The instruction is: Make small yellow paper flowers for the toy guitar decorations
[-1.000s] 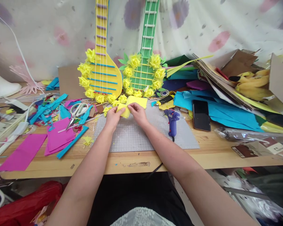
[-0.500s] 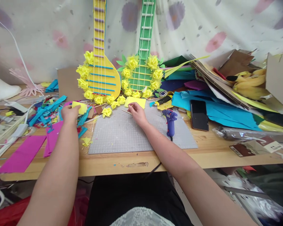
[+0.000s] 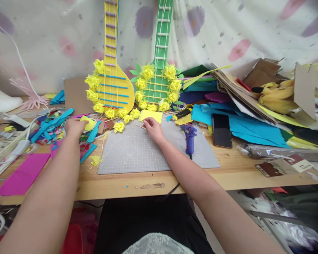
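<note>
My left hand reaches over the scraps at the left. Its fingers are closed at the edge of a small yellow paper piece. Over the grey cutting mat, my right hand pinches a thin stick that points left. Just behind that hand lies a yellow paper sheet. Yellow paper flowers, one of them a loose paper flower, lie near the mat's back edge. A blue glue gun stands on the mat, right of my right hand.
A yellow paper-covered instrument and a green one lean at the back, trimmed with flowers. Magenta paper, scraps and white cables crowd the left. A phone, blue paper and cardboard lie right.
My left hand has shifted a little left, and the small yellow paper at its fingers has tilted slightly. My right hand stays nearly in place with the stick. The view has moved slightly.
</note>
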`<state>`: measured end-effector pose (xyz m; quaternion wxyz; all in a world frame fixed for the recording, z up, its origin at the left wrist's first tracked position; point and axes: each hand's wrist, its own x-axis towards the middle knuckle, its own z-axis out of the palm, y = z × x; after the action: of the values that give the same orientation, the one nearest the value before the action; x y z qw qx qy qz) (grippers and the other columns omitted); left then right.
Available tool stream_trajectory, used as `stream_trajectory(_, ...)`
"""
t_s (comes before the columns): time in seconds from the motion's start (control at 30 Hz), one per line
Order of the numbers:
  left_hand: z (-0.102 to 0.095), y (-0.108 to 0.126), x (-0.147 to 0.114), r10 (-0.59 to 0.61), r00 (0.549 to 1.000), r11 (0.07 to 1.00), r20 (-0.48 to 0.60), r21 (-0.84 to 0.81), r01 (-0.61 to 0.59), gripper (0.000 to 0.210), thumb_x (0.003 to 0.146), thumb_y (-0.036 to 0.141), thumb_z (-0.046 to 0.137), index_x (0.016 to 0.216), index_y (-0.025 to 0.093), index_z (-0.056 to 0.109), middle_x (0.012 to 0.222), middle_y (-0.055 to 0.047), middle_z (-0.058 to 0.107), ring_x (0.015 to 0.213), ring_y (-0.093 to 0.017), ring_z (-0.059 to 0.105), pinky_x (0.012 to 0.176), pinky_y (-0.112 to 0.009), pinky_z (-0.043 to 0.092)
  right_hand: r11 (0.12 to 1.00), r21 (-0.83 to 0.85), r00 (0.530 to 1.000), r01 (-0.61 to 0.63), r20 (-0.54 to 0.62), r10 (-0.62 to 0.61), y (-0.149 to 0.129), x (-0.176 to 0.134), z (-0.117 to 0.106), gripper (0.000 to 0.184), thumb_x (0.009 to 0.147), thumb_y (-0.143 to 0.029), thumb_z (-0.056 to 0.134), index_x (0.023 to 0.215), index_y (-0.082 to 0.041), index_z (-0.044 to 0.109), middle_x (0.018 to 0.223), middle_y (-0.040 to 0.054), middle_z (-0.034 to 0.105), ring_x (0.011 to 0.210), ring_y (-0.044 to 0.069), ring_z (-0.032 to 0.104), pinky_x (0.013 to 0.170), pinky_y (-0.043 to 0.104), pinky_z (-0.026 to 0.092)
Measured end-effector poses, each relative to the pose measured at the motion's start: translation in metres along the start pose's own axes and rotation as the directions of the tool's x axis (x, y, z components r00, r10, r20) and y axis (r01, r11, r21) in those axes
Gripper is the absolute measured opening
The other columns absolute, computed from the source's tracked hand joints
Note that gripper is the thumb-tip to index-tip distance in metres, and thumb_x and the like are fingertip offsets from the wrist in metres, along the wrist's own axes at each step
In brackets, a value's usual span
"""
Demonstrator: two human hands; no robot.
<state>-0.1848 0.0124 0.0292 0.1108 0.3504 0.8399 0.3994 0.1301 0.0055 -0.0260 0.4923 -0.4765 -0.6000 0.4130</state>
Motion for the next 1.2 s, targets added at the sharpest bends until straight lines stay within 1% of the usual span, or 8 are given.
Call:
stream_trajectory(0.07,-0.003,0.006,-0.008,-0.03,0.994,0.999,-0.103,-0.033,0.026,0.022,0.044,0.009,0.07,0.055,0.015,0.052,0.047,0.005,0.042,0.064,-0.017,0.052,0.076,-0.035,0.044,1.0,-0.013,1.0,0.0,0.003,0.0,0.001,0.0,0.0,0.024,0.077,-0.04,0.044,0.083,-0.019,0.051,0.069,-0.0012,0.06,0.066,0.011,0.055,0.068,0.026,0.042)
stream_trajectory(0.23,-0.006,0.029,-0.027,-0.1,0.986,0.869,-0.137,-0.494,0.02,0.017,0.049,0.005,0.068,0.062,0.01,0.058,0.052,0.006,0.05,0.051,-0.008,0.047,0.056,-0.023,0.043,1.0,-0.017,1.0,0.004,0.006,-0.004,0.002,0.0,0.001,0.024,0.078,-0.041,0.043,0.084,-0.019,0.051,0.07,-0.0009,0.059,0.068,0.011,0.055,0.07,0.026,0.043)
stream_trajectory(0.43,-0.025,0.064,-0.042,0.016,0.999,0.762,0.042,-0.647,0.015,0.016,0.051,0.006,0.068,0.062,0.008,0.058,0.048,0.005,0.049,0.044,-0.006,0.043,0.043,-0.018,0.035,0.997,-0.031,0.997,0.076,-0.005,-0.076,-0.009,-0.006,0.001,0.025,0.081,-0.039,0.04,0.087,-0.018,0.052,0.073,0.0006,0.06,0.069,0.012,0.056,0.071,0.027,0.044)
stream_trajectory(0.57,-0.04,0.091,-0.065,0.181,0.974,0.693,0.134,-0.721,-0.029,0.019,0.05,0.005,0.068,0.067,0.006,0.06,0.064,-0.002,0.06,0.058,-0.011,0.056,0.05,-0.021,0.043,0.929,-0.215,0.949,0.301,-0.022,-0.313,-0.031,-0.017,0.002,0.025,0.084,-0.033,0.04,0.094,-0.018,0.055,0.092,0.0065,0.061,0.082,0.014,0.057,0.079,0.029,0.044)
stream_trajectory(0.73,-0.026,0.107,-0.101,0.333,0.835,0.673,0.438,-0.731,0.115,0.026,0.051,0.006,0.07,0.075,0.004,0.064,0.071,-0.008,0.065,0.069,-0.019,0.062,0.065,-0.035,0.051,0.687,-0.477,0.826,0.548,0.176,-0.536,-0.052,-0.03,0.005,0.031,0.085,-0.026,0.041,0.113,-0.02,0.053,0.117,0.0099,0.053,0.111,0.02,0.044,0.096,0.038,0.034)
stream_trajectory(0.9,0.016,0.099,-0.126,0.337,0.619,0.733,0.71,-0.61,0.3,0.021,0.055,0.01,0.07,0.076,0.007,0.065,0.08,-0.011,0.067,0.077,-0.021,0.063,0.068,-0.032,0.052,0.561,-0.643,0.846,0.521,0.306,-0.436,-0.048,-0.03,0.006,0.039,0.077,-0.016,0.05,0.115,-0.014,0.051,0.12,0.0124,0.051,0.111,0.026,0.039,0.093,0.041,0.033)
stream_trajectory(1.03,0.033,0.098,-0.137,0.335,0.533,0.716,0.777,-0.578,0.392,0.021,0.057,0.01,0.068,0.078,0.008,0.065,0.083,-0.012,0.067,0.076,-0.02,0.063,0.062,-0.027,0.052,0.46,-0.706,0.841,0.539,0.427,-0.331,-0.045,-0.025,0.006,0.032,0.076,-0.018,0.052,0.106,-0.01,0.056,0.11,0.0146,0.057,0.106,0.026,0.042,0.086,0.039,0.036)
stream_trajectory(1.2,0.02,0.098,-0.126,0.348,0.601,0.653,0.72,-0.646,0.395,0.026,0.066,0.014,0.063,0.091,0.01,0.063,0.091,-0.011,0.067,0.08,-0.021,0.063,0.063,-0.031,0.054,0.451,-0.718,0.846,0.53,0.481,-0.228,-0.052,-0.018,-0.01,0.024,0.073,-0.016,0.052,0.095,-0.014,0.059,0.096,0.0127,0.06,0.095,0.024,0.051,0.084,0.036,0.035)
